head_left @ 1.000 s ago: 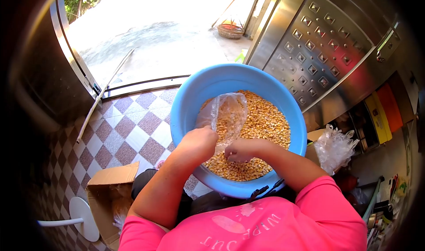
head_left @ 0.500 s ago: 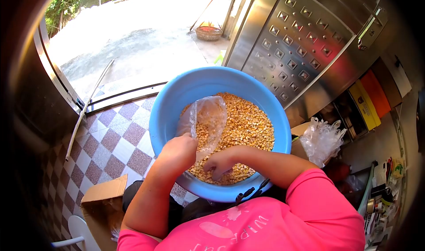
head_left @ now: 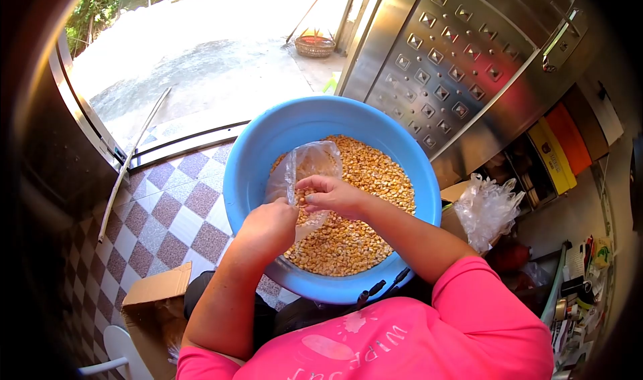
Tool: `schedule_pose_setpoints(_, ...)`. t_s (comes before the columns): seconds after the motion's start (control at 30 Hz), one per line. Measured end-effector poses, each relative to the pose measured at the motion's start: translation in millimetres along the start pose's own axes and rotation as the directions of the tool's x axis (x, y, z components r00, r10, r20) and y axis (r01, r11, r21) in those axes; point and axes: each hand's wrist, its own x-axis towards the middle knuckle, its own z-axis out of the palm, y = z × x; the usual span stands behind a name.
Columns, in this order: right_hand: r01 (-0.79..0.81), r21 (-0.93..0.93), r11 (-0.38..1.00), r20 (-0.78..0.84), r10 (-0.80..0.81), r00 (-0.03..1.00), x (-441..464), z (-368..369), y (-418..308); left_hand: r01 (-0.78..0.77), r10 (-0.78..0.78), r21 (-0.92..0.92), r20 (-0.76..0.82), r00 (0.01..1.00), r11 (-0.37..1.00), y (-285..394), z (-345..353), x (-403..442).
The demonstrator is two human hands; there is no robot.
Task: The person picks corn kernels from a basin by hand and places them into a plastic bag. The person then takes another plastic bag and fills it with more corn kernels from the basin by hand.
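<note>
A large blue plastic tub (head_left: 251, 139) holds a bed of loose yellow corn kernels (head_left: 375, 179). My left hand (head_left: 271, 222) is closed on the rim of a clear plastic bag (head_left: 315, 158), at the left side of the tub. The bag lies over the corn with its mouth held apart, and kernels show in or through it. At the bag's mouth is my right hand (head_left: 331, 196), palm side towards the bag, thumb and fingers apart. A few kernels appear close to its fingers; whether any rest in the palm is hidden.
A metal door (head_left: 435, 72) stands to the right of the tub. Crumpled clear plastic bags (head_left: 485, 212) lie beside it. A cardboard box (head_left: 157, 286) sits at lower left on the checkered floor (head_left: 184, 219). Outside the doorway are a wicker basket (head_left: 315, 46) and a long stick (head_left: 134, 159) across the threshold.
My right hand has risen from the corn near the tub's front up to the bag's mouth, and its fingers have spread. My left hand keeps its hold on the bag.
</note>
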Motion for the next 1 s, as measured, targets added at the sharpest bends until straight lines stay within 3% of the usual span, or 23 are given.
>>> schedule_pose_setpoints(0.1,0.131,-0.154,0.979,0.024,-0.128,0.991,-1,-4,-2,-0.005,0.005,0.004,-0.005,1.000,1.000,-1,1,0)
schedule_pose_setpoints(0.27,0.178,-0.198,0.964,-0.028,-0.187,0.982,-4,-16,-11,-0.019,0.019,0.013,-0.006,1.000,1.000,-3,2,0)
schedule_pose_setpoints(0.33,-0.006,-0.310,0.951,-0.003,0.006,1.000,-14,-23,-27,-0.014,0.014,0.015,-0.001,1.000,1.000,-3,2,0)
schedule_pose_setpoints(0.4,-0.056,-0.401,0.915,-0.038,0.044,0.998,-23,-25,-27,-0.032,0.032,0.011,-0.019,0.999,0.999,-4,4,1)
schedule_pose_setpoints(0.47,-0.248,-0.787,0.564,-0.074,0.313,0.947,-30,-23,-27,-0.028,0.029,0.016,-0.017,0.999,0.999,-3,3,0)
schedule_pose_setpoints(0.5,-0.247,-0.787,0.565,-0.073,0.312,0.947,-28,-21,-20,-0.029,0.029,0.019,-0.013,0.999,0.999,-2,2,0)
schedule_pose_setpoints(0.57,-0.139,-0.975,0.175,-0.031,0.512,0.858,-20,-12,-2,-0.021,0.021,0.026,-0.002,1.000,0.999,-1,2,1)
schedule_pose_setpoints(0.6,-0.139,-0.975,0.175,-0.031,0.512,0.859,-23,-2,0,-0.012,0.012,0.031,0.008,1.000,0.999,-1,1,1)
schedule_pose_setpoints(0.67,-0.233,-0.882,0.410,0.066,0.597,0.800,-30,20,0,-0.012,0.012,0.028,0.008,1.000,1.000,-1,0,0)
schedule_pose_setpoints(0.77,-0.192,-0.890,0.413,0.153,0.667,0.729,-27,36,10,0.001,-0.001,0.020,0.016,1.000,1.000,0,-1,0)
schedule_pose_setpoints(1.0,-0.094,-0.882,0.461,0.277,0.670,0.688,-17,20,19,0.017,-0.017,0.003,0.023,1.000,1.000,0,-1,0)
